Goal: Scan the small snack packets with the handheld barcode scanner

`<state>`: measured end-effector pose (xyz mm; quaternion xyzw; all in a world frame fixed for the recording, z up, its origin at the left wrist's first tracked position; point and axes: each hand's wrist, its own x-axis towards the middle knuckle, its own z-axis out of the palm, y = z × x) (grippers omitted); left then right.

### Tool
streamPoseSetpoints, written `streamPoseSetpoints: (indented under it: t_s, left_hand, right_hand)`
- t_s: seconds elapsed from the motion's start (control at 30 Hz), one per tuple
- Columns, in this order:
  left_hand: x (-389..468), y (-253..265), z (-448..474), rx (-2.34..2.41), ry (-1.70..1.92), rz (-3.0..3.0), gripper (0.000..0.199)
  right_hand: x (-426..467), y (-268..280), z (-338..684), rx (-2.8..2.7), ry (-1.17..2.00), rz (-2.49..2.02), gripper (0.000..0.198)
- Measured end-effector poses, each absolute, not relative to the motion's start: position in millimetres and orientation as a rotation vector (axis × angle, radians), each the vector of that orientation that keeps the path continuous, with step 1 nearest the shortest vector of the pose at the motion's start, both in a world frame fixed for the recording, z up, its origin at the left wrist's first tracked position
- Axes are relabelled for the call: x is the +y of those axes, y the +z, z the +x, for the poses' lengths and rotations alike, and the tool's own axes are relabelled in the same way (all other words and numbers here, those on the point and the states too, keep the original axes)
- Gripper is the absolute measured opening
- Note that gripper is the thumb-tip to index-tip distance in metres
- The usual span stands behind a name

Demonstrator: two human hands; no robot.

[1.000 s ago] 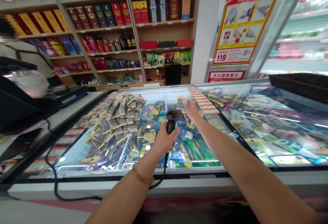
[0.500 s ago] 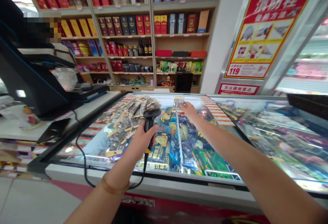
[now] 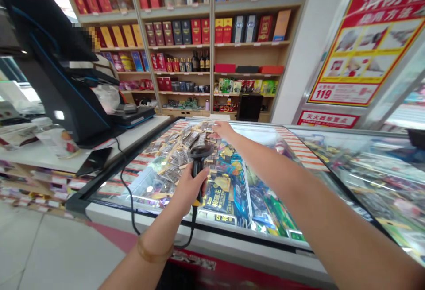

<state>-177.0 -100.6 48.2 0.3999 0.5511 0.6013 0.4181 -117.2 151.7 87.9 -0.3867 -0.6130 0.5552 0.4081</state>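
My left hand [image 3: 192, 186] is wrapped round the handle of a black barcode scanner [image 3: 201, 150], held upright above the freezer's glass lid. A cord runs down from the scanner's handle. Farther back, my right hand [image 3: 223, 131] reaches over the glass to the right edge of a pile of small clear packets [image 3: 179, 157] with dark contents and tan edges. Its fingers are bent at a small packet [image 3: 206, 126] there, and the fingertips are partly hidden. Beneath the glass lie colourful bags [image 3: 219, 192], split by a white wire divider [image 3: 246, 188].
On the left counter stands a black checkout terminal [image 3: 66, 77], with a dark phone [image 3: 94, 160] lying before it. Shelves of boxed goods [image 3: 179, 33] line the back. A second glass-topped freezer [image 3: 365, 183] adjoins on the right.
My right hand has moved left with a small packet, from over the bare glass to the pile's edge. The view has turned slightly left. My left hand keeps hold of the barcode scanner.
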Motion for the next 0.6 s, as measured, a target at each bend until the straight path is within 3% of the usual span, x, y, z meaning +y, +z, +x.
streamPoseSetpoints:
  t_s: [0.3, 0.6]
  left_hand:
    - [-63.3, 51.2, -111.1, 1.216, 1.426, 1.005, 0.043]
    - [-34.9, 49.4, -30.7, 1.110, 1.256, 1.054, 0.042]
  right_hand:
    - [144.0, 60.6, 1.2, -1.626, 1.240, -0.983, 0.033]
    - [123.8, 32.4, 244.6, -1.592, 0.771, -1.568, 0.007]
